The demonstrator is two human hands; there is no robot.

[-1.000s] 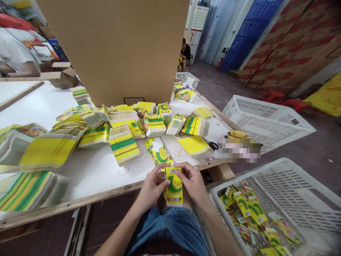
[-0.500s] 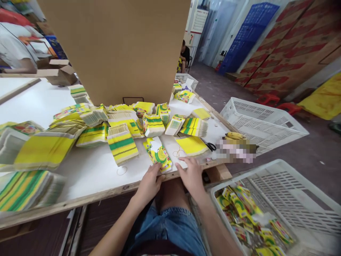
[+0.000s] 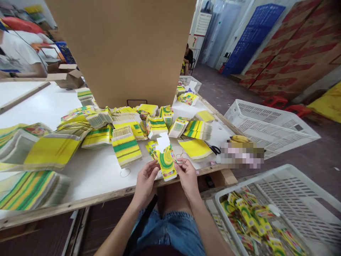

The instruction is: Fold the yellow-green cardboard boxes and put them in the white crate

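Printed carton (image 3: pixel 166 158) is at the bench (image 3: pixel 98 182)'s near edge. Right hand (image 3: pixel 188 174) pinches its right side; left hand (image 3: pixel 146 176) meets the left, grip unclear. Probably light, springy, creasable; best held by edges.

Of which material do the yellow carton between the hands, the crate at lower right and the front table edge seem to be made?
Yellow carton: probably thin card, perhaps lightly glossy; it looks flat, crisp-edged and brightly printed.
Crate: likely semi-matt white plastic, judging by the regular slots in its wall.
Front table edge: apparently rough, bare wood, brown with dark marks.
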